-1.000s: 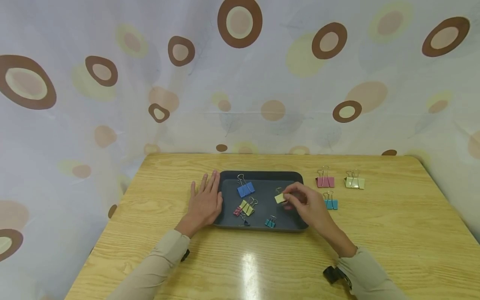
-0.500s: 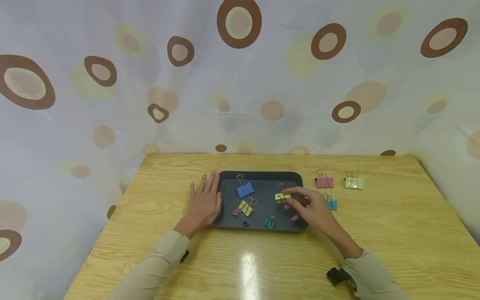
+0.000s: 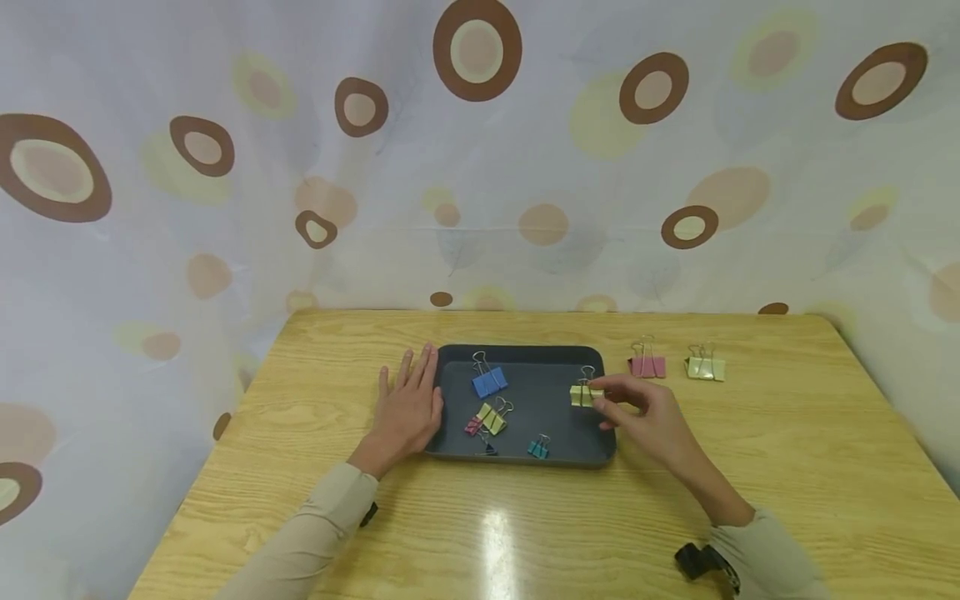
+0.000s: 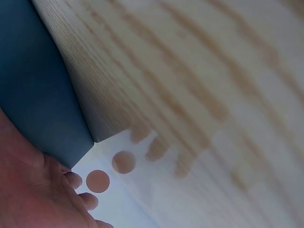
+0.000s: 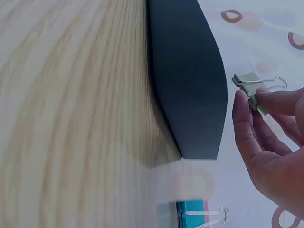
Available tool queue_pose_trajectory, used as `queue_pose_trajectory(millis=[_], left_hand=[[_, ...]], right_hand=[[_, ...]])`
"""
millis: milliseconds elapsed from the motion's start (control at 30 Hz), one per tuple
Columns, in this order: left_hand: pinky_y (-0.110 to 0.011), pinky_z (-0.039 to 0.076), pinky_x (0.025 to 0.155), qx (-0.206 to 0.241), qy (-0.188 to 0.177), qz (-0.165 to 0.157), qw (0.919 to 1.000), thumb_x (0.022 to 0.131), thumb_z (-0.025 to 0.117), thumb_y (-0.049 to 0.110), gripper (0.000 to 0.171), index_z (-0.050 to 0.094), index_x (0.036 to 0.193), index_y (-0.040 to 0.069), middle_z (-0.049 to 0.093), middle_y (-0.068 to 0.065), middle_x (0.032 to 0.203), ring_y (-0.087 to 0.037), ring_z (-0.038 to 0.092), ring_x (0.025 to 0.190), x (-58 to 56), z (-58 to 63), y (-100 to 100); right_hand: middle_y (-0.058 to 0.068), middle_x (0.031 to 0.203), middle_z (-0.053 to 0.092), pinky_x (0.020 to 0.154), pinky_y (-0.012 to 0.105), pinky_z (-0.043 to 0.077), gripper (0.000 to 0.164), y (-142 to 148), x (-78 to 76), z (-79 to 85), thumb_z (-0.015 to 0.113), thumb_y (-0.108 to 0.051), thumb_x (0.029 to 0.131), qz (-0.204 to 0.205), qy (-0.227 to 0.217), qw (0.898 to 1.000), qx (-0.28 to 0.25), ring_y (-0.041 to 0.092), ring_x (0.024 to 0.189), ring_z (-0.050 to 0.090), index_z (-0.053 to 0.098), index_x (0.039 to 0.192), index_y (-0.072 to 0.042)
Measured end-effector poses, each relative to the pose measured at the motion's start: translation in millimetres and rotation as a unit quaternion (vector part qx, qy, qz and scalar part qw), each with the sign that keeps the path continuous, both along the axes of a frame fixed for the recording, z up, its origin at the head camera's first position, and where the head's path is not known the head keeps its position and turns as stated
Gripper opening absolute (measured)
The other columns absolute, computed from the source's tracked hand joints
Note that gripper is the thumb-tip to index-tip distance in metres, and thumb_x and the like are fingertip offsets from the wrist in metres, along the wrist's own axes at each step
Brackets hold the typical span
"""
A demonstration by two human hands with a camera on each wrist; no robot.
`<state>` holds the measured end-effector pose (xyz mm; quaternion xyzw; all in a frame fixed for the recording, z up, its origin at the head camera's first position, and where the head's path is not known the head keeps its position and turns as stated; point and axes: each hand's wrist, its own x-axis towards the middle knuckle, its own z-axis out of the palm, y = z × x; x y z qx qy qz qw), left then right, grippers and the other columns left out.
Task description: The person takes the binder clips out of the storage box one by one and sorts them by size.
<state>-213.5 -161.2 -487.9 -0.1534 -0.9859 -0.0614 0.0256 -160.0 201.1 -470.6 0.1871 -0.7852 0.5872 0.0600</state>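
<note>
Between its thumb and fingers my right hand (image 3: 647,415) pinches a yellow binder clip (image 3: 583,396) over the right part of the dark grey tray (image 3: 547,354). In the right wrist view, the clip (image 5: 251,85) is held above the tray's wall level, wire handles pointing away. My left hand (image 3: 407,412) lies with straight fingers along the tray's left side, palm down. Inside the tray are a blue binder clip (image 3: 490,382), another yellow clip (image 3: 492,418), a small pink clip (image 3: 473,426), a small dark clip (image 3: 489,448) and a small teal clip (image 3: 538,447).
Right of the tray on the wooden table (image 3: 795,450) stand a pink binder clip (image 3: 647,367) and a pale yellow one (image 3: 706,368). A blue-teal clip (image 5: 192,213) shows in the right wrist view; my right hand hides it from the head. A patterned curtain (image 3: 480,208) hangs behind.
My right hand has shifted right with the yellow clip and turned it, so its handles now point up and back. The left hand stays in place.
</note>
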Motion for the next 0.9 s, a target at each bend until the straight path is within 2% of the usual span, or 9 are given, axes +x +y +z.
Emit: queue_pose_trajectory(millis=[300, 467, 700, 900], left_hand=[[-0.067, 0.007, 0.120, 0.012, -0.004, -0.001, 0.9999, 0.110, 0.032, 0.029, 0.063, 0.013, 0.165, 0.006, 0.013, -0.009, 0.172, -0.036, 0.011, 0.157, -1.4, -3.1, -4.2], [-0.067, 0.008, 0.120, 0.006, -0.002, 0.001, 1.0000, 0.110, 0.033, 0.029, 0.063, 0.014, 0.165, 0.005, 0.014, -0.009, 0.171, -0.036, 0.012, 0.156, -0.8, -1.5, -4.5], [-0.066, 0.010, 0.120, -0.009, -0.006, 0.001, 0.9999, 0.111, 0.033, 0.029, 0.063, 0.011, 0.166, 0.007, 0.012, -0.007, 0.172, -0.035, 0.012, 0.157, 0.0, -0.9, -3.0], [-0.066, 0.011, 0.120, -0.016, 0.001, 0.001, 0.9999, 0.110, 0.033, 0.028, 0.063, 0.012, 0.166, 0.007, 0.014, -0.007, 0.171, -0.035, 0.014, 0.156, 1.1, -0.2, -0.7]], right_hand=[[0.027, 0.107, 0.070, 0.068, 0.038, 0.061, 0.025, 21.3, 8.3, 4.4, 0.069, 0.009, 0.092, -0.023, 0.034, 0.999, 0.000, 0.021, 0.079, 0.076, 0.071, 0.117, 0.007], [0.018, 0.108, 0.072, 0.069, 0.035, 0.061, 0.026, 36.9, 9.9, 4.2, 0.069, 0.011, 0.091, -0.036, 0.043, 0.998, 0.006, 0.015, 0.084, 0.075, 0.070, 0.117, 0.007], [0.006, 0.108, 0.075, 0.080, 0.013, 0.053, 0.023, 71.8, 12.4, 3.8, 0.072, 0.001, 0.094, -0.102, 0.049, 0.990, 0.084, 0.000, 0.095, 0.067, 0.074, 0.117, 0.000], [-0.002, 0.106, 0.076, 0.076, 0.012, 0.053, 0.023, 93.2, 19.5, 2.7, 0.075, -0.003, 0.093, -0.134, 0.043, 0.985, 0.103, -0.002, 0.089, 0.069, 0.075, 0.116, -0.002]])
